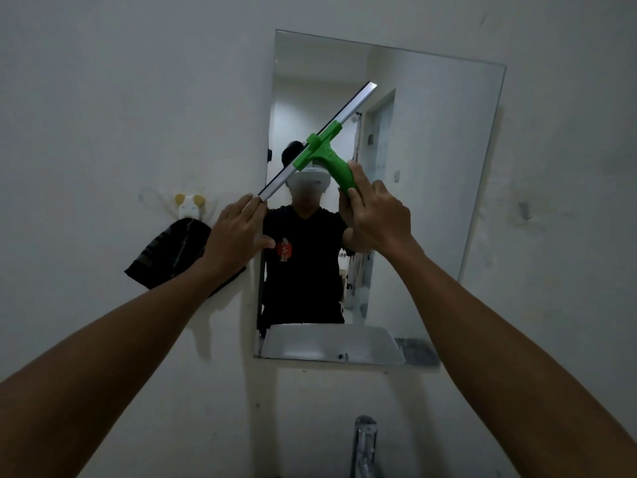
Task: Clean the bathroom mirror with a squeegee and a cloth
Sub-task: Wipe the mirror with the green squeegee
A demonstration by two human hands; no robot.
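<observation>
A frameless rectangular mirror (431,167) hangs on the white wall. In front of it a squeegee (324,143) with a green handle and a long metal blade is tilted, its blade running from lower left to upper right. My right hand (375,215) is closed around the green handle. My left hand (238,232) pinches the lower left end of the blade at the mirror's left edge. A dark striped cloth (169,253) hangs from a wall hook, left of the mirror, partly behind my left wrist.
A small white and yellow wall hook (188,205) holds the cloth. A chrome tap (365,443) rises at the bottom centre, below the mirror. The mirror reflects a person in a black shirt, a white basin and a doorway.
</observation>
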